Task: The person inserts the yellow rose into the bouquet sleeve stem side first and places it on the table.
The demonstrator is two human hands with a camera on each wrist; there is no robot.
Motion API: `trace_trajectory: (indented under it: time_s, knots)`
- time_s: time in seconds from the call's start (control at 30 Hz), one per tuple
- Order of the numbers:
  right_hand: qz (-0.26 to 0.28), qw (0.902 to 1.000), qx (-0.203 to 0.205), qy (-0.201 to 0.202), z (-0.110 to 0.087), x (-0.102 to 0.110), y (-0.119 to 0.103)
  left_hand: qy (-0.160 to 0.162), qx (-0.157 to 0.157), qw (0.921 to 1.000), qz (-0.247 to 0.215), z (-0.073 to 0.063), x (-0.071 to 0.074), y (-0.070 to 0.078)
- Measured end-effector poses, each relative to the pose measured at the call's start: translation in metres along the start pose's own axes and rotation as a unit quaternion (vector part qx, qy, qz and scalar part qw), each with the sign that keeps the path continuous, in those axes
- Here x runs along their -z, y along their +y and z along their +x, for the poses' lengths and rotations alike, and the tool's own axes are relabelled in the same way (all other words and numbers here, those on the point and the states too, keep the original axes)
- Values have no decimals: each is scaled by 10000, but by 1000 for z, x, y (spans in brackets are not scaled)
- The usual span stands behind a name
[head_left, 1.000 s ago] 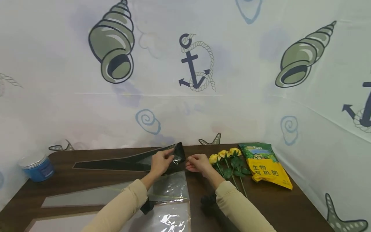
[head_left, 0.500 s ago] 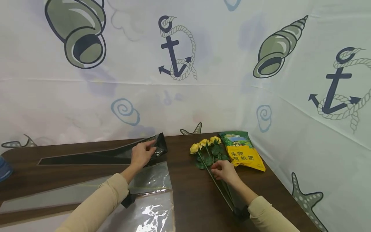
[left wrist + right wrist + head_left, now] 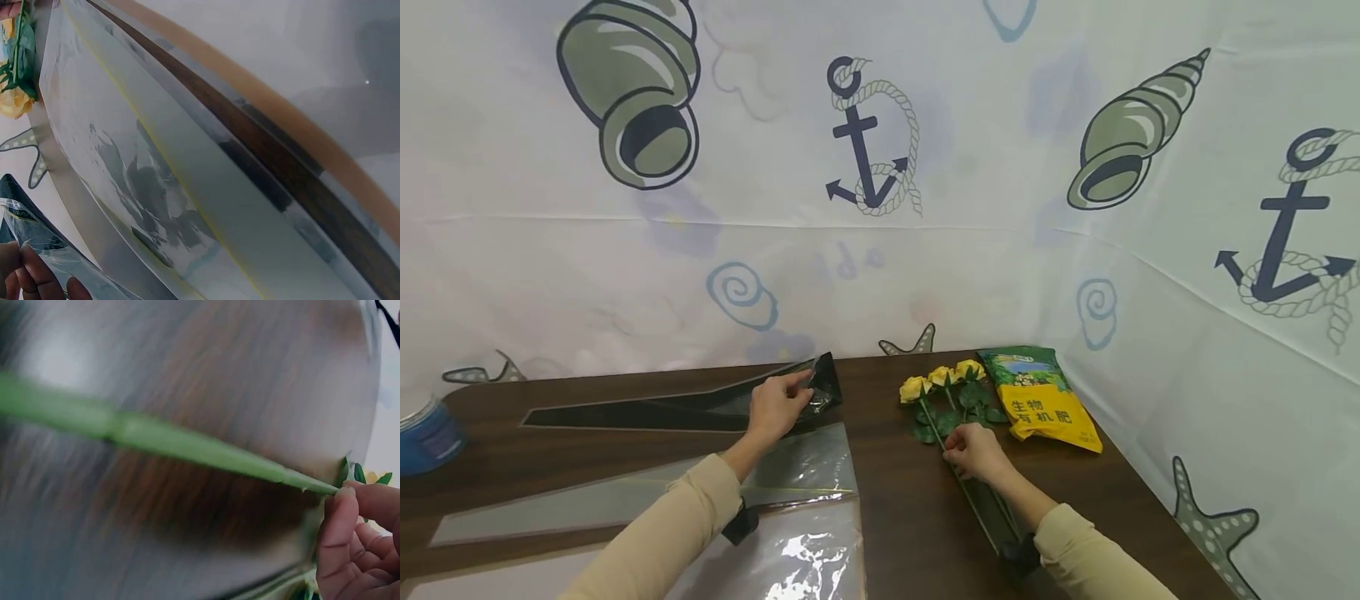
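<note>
My left hand [image 3: 775,408] pinches the open wide end of a long, tapered black-and-clear plastic sleeve [image 3: 700,408] at the back of the table. The left wrist view shows those fingers [image 3: 40,272] on the thin film. To the right, the thumb and forefinger of my right hand [image 3: 977,454] pinch the green stem of a yellow rose [image 3: 914,389]. In the right wrist view this stem [image 3: 187,450] runs from the fingertips across the picture. Two more yellow roses [image 3: 955,375] lie beside it, with dark green leaves around them.
A green-and-yellow fertilizer bag [image 3: 1045,400] lies right of the roses. A grey clear-fronted sleeve [image 3: 625,492] and a whitish plastic-covered one [image 3: 805,550] lie nearer. A blue jar [image 3: 430,433] stands at the left. Printed cloth [image 3: 970,292] hangs behind the brown table [image 3: 898,500].
My right hand has left the sleeve's mouth, moved right to the roses and taken one by its stem. The left hand keeps hold of the sleeve. The head view has turned right.
</note>
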State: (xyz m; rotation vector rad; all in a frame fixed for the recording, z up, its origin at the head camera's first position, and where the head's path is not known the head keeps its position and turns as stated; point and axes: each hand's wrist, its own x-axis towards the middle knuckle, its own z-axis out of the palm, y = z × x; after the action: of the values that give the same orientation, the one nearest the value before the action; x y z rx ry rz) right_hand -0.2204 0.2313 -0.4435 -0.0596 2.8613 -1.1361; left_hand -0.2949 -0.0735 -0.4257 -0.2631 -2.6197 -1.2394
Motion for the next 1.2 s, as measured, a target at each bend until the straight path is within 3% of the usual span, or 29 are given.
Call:
trace_trajectory:
  time_s: [0.13,0.3,0.4,0.6,0.8,0.87,1.03,1.13,1.2]
  knots:
    - [812,9953,-332,-412,4,-1,-7,50,36,10000,-56,-2,1,-1]
    - [1868,9753,-983,-653,12,-4,-17,71,49,9999,-68,-4,1,-1]
    - [2655,9539,-1196,-719,18,-7,-24,90,54,9999,-21,-5,2,-3]
    - [4367,8894,-1201,-627,33,-11,-38,99,12,9999,-29,-5,7,-2]
    - [5334,8349,-1261,-503,37,-12,-55,78,16,10000,7,-5,10,0]
    - [5491,8247,-1243,-544,37,-12,-59,94,6,10000,29,-5,11,1]
    - [5706,8109,-1226,-432,37,-10,-66,155,-19,9999,13,-6,11,3]
    - [5885,7991,-1219,-156,40,-5,-70,91,-23,10000,-23,-8,10,4]
    - [6080,7846,-1200,181,44,-1,-74,47,-49,10000,1,-8,9,5]
